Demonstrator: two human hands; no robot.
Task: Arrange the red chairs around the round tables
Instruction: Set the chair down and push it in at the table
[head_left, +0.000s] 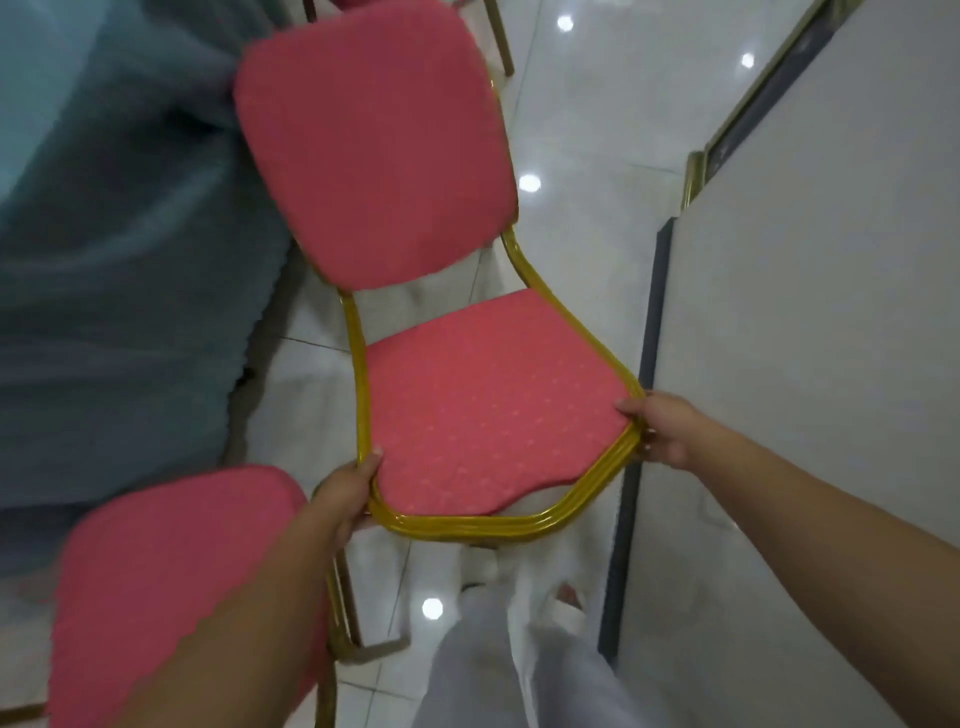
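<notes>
Red chair (467, 395), gold frame, held at seat front.
Left hand (348, 493) and right hand (660, 431) each gripped a seat corner.

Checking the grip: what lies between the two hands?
In the head view, the held chair's red seat and its gold rim span the gap between left hand and right hand.

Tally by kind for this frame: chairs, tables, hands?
Red chairs: 3 (held chair, lower-left chair, top-edge chair, mostly cut off)
Draped table: 1
Hands: 2 (left hand, right hand, both gripping the held chair's seat frame)
Total: 6
</notes>
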